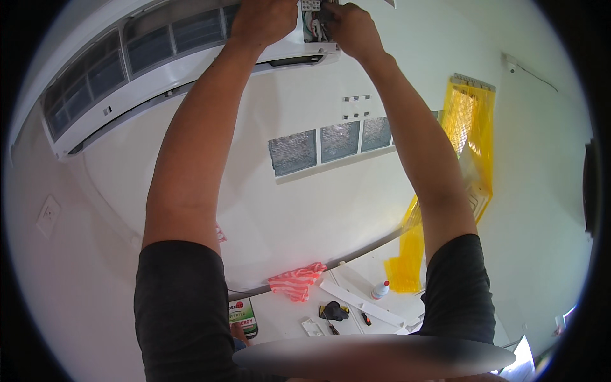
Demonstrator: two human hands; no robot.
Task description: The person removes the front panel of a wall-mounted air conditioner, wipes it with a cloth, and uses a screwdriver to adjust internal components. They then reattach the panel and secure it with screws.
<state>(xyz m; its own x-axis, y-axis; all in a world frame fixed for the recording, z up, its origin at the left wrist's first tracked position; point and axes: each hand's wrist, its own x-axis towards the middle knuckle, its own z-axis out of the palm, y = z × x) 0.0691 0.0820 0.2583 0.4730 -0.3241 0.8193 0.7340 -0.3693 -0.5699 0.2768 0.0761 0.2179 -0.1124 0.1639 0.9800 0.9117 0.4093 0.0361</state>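
Note:
Both my arms reach up to a white wall-mounted air conditioner [184, 73] with its front off and dark filters showing. At its right end an open wiring compartment [315, 28] holds a pale terminal block and several thin wires. My left hand [266, 22] is curled closed at the left edge of this compartment; its fingertips run to the top edge of the picture, and what they grip is hidden. On the compartment's right side my right hand [354, 28] has its fingers bent together by the wires, and I cannot make out what is between them.
Below lie a red-and-white striped cloth [298, 281], a white bottle with a red cap [380, 290], a long white strip [363, 304], a screwdriver [332, 326] and a dark pouch [334, 311]. Yellow plastic strips [474, 127] hang at right. Glass blocks [340, 141] line the wall.

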